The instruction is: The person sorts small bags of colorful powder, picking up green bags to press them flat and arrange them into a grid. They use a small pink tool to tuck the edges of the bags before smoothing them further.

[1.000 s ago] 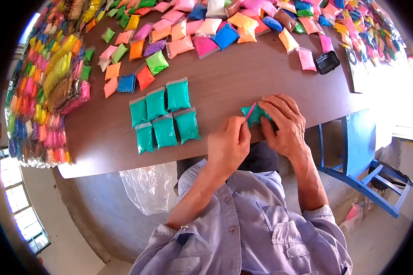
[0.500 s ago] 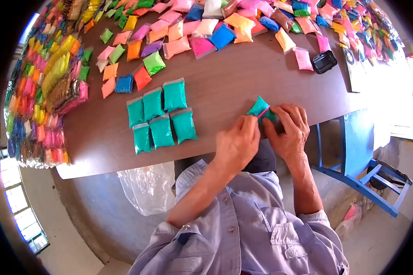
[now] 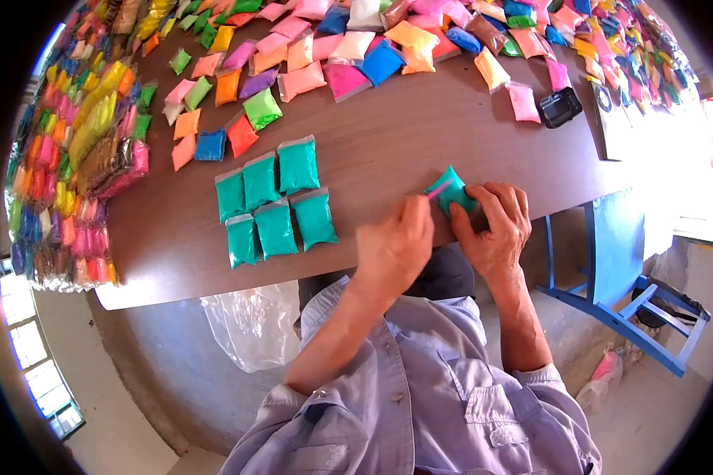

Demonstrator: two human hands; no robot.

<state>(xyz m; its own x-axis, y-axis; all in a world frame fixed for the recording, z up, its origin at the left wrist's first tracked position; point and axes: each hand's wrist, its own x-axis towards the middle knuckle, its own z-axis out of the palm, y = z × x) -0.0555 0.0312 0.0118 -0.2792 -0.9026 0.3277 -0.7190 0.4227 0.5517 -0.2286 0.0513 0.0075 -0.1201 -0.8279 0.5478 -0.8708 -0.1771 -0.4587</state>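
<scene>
Near the table's front edge, my right hand [image 3: 495,220] grips a small teal packet [image 3: 451,190], thumb and fingers at its right side. My left hand [image 3: 396,241], a little smeared by motion, is closed on a thin pink stick [image 3: 439,189] whose far end lies over the packet's left part. To the left, several teal packets lie flat in two rows, among them an upper-row packet [image 3: 298,165] and a lower-row packet [image 3: 276,229]. All have clear strips along their top edges.
Many coloured packets [image 3: 301,79] spread over the back of the brown table [image 3: 372,150]. Bundled packets [image 3: 95,158] are piled high at the left. A black plastic tray [image 3: 560,107] sits at the right; a blue chair [image 3: 618,245] stands by the right edge. A clear plastic bag [image 3: 253,324] hangs below the front edge.
My left hand has moved a little left, drawing the pink stick toward the packet's left side. More of the teal packet shows. My right hand stays on it.
</scene>
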